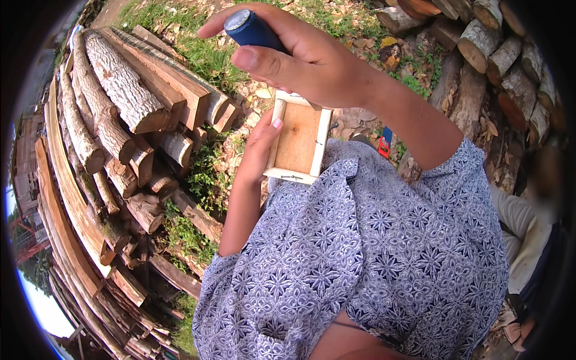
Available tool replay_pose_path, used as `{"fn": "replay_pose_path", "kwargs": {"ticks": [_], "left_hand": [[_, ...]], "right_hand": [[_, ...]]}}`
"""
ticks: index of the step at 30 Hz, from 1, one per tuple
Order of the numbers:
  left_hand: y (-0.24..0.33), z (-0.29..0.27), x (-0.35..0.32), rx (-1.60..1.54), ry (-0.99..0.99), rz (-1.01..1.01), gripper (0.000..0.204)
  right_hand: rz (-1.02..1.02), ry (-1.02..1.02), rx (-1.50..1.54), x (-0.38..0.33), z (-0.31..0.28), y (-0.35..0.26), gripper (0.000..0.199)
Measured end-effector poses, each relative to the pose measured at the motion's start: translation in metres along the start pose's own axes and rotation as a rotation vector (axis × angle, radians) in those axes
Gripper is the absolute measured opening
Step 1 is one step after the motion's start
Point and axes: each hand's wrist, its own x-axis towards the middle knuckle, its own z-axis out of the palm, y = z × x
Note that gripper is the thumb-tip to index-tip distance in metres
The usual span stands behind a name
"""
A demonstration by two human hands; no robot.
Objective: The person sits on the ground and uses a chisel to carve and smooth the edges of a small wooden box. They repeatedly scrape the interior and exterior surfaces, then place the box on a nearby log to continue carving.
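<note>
My right hand [294, 60], high in the head view, is closed around a thick blue handle [258, 31] with a pale round end that points up. The rest of that tool is hidden by the hand. Just below it is a small shallow wooden box [297, 138] with pale rims and a brown base that has a knot in it. My left hand [259, 146] grips the box by its left side, thumb on the rim. Thin dark bits, perhaps metal, show on the near and right rims. The right wrist covers part of the far rim.
A big pile of logs and sawn beams [126, 90] fills the left side. More cut logs [480, 45] are stacked at the right. A red and blue object [384, 143] lies beyond my patterned clothing. Someone in pale trousers [519, 225] is at the right edge.
</note>
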Motion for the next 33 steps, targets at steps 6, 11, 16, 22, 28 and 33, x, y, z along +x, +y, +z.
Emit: {"fn": "replay_pose_path", "kwargs": {"ticks": [6,11,16,22,28,33], "left_hand": [[-0.001,0.003,-0.005,0.007,0.048,0.004,0.055],[-0.021,-0.016,-0.005,0.038,0.195,0.003,0.04],[-0.039,-0.021,-0.005,-0.038,0.272,0.032,0.038],[-0.068,-0.043,-0.006,-0.486,0.241,0.057,0.048],[-0.061,-0.02,0.011,-1.06,0.151,0.147,0.108],[-0.072,0.005,0.027,-1.096,0.263,0.21,0.099]], "right_hand": [[0.056,-0.09,0.149,0.001,-0.015,-0.002,0.04],[0.074,0.16,0.341,-0.036,-0.049,0.018,0.035],[0.356,0.456,0.128,-0.105,-0.093,0.02,0.04],[0.398,0.755,0.7,-0.155,-0.096,0.038,0.032],[0.66,0.761,0.653,-0.186,-0.097,0.071,0.027],[0.862,0.763,0.694,-0.21,-0.113,0.088,0.023]]}}
